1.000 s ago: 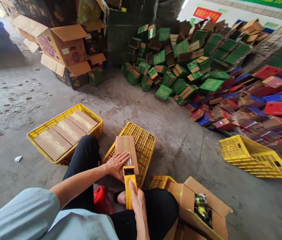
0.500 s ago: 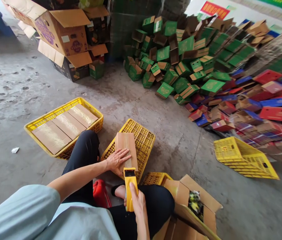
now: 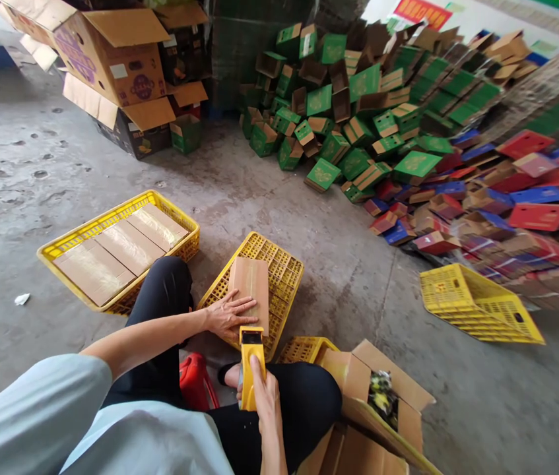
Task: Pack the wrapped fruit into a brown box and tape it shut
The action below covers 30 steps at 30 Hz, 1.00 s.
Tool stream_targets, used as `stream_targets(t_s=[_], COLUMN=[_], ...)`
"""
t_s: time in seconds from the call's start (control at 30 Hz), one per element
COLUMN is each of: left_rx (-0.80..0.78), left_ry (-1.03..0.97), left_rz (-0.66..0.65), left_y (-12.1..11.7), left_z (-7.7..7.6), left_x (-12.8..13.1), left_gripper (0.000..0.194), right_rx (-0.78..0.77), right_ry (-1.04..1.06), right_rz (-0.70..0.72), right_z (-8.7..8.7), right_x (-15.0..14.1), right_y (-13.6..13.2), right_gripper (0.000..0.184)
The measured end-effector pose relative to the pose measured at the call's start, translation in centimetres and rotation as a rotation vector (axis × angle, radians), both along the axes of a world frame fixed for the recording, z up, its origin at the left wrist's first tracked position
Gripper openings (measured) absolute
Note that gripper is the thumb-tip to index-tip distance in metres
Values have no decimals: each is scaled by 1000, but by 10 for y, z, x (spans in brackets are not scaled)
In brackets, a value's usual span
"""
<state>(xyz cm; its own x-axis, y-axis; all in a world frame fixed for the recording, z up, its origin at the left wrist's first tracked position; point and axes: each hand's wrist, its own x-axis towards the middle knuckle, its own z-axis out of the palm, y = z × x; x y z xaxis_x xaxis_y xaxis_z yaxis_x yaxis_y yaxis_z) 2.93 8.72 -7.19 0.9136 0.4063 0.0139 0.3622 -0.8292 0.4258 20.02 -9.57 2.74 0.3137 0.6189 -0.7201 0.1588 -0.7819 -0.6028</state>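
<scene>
A brown cardboard box (image 3: 253,280) lies on an upturned yellow plastic crate (image 3: 283,267) between my knees. Clear tape runs along the box's top. My left hand (image 3: 228,315) rests flat on the box, its fingers spread. My right hand (image 3: 265,390) grips a yellow tape dispenser (image 3: 248,369), whose head meets the near end of the box. To the left, a yellow crate (image 3: 47,256) holds three taped cardboard boxes (image 3: 129,245) in a row.
An open carton (image 3: 410,422) with dark and yellow-green contents stands by my right knee. A red object (image 3: 195,382) lies between my legs. Another yellow crate (image 3: 477,307) sits on its side at right. Green boxes (image 3: 319,175) and red and blue boxes (image 3: 539,216) are heaped beyond.
The view has shifted slightly, so everything sits a little further left and higher. My left hand stays on the box, and the tape dispenser remains at its near end.
</scene>
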Motion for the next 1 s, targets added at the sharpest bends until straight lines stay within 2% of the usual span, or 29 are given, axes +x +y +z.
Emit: stream_targets(t_s=[0.23, 0.4, 0.57, 0.83, 1.0], left_rx=[28, 68, 98, 131, -21], left_ry=[-5, 20, 53, 26, 94], left_rz=[-25, -51, -67, -31, -116], left_y=[9, 11, 8, -13, -2], left_z=[-2, -2, 5, 0, 8], left_x=[0, -1, -1, -4, -3], left_gripper=[88, 90, 87, 74, 90], right_rx=[39, 47, 57, -7, 19], right_ry=[39, 107, 115, 104, 136], right_rz=[-60, -135, -180, -149, -156], right_z=[-5, -14, -15, -25, -39], right_x=[-13, -15, -17, -11, -8], right_y=[0, -30, -50, -38, -22], right_gripper=[80, 90, 89, 89, 83])
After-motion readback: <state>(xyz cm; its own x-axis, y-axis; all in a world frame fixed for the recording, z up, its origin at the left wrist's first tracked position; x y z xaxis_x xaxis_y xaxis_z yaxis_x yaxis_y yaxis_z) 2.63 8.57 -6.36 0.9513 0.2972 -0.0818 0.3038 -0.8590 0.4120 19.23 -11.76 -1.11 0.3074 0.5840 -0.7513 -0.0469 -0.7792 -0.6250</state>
